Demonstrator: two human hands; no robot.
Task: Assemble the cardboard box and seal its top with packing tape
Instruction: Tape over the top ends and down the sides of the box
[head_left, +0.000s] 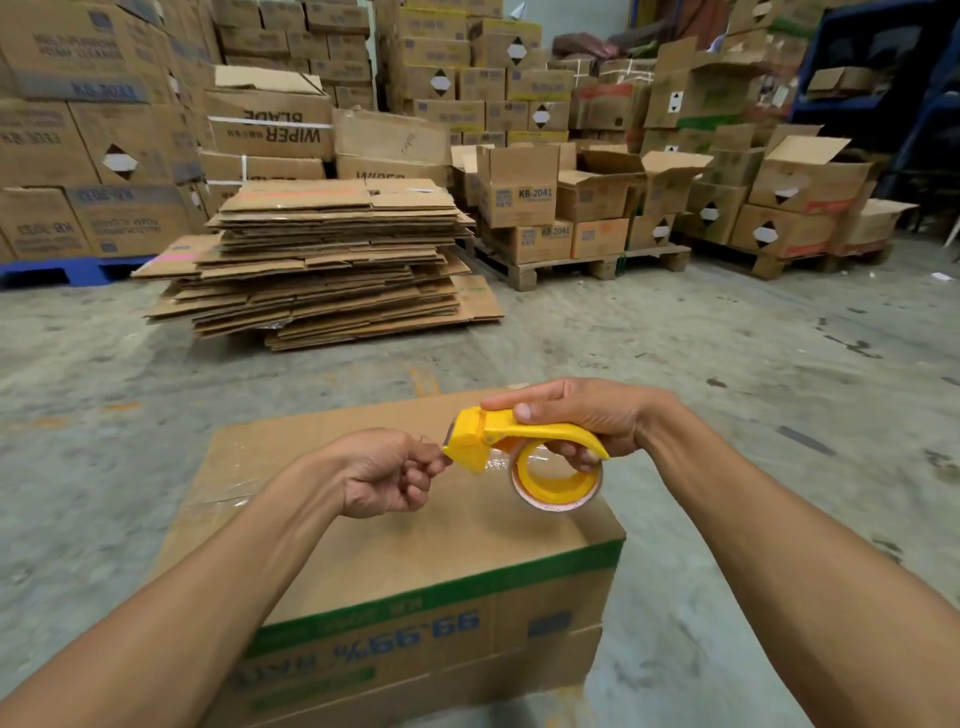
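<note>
A closed cardboard box (395, 561) with a green stripe and upside-down blue print stands on the floor right in front of me. Clear tape shines on the left part of its top. Above the box my right hand (576, 415) grips the handle of a yellow tape dispenser (519, 447) that carries a roll of clear tape (558, 480). My left hand (389, 473) is at the dispenser's front end, fingertips pinched together on the clear tape end by the cutter. Both hands hover over the box top without touching it.
A tall pile of flattened cartons (322, 260) lies on the concrete floor ahead. Behind it stand stacked boxes, open cartons on a wooden pallet (587, 262) at the right and a blue pallet (67, 270) at the left. Bare concrete floor (727, 364) surrounds my box.
</note>
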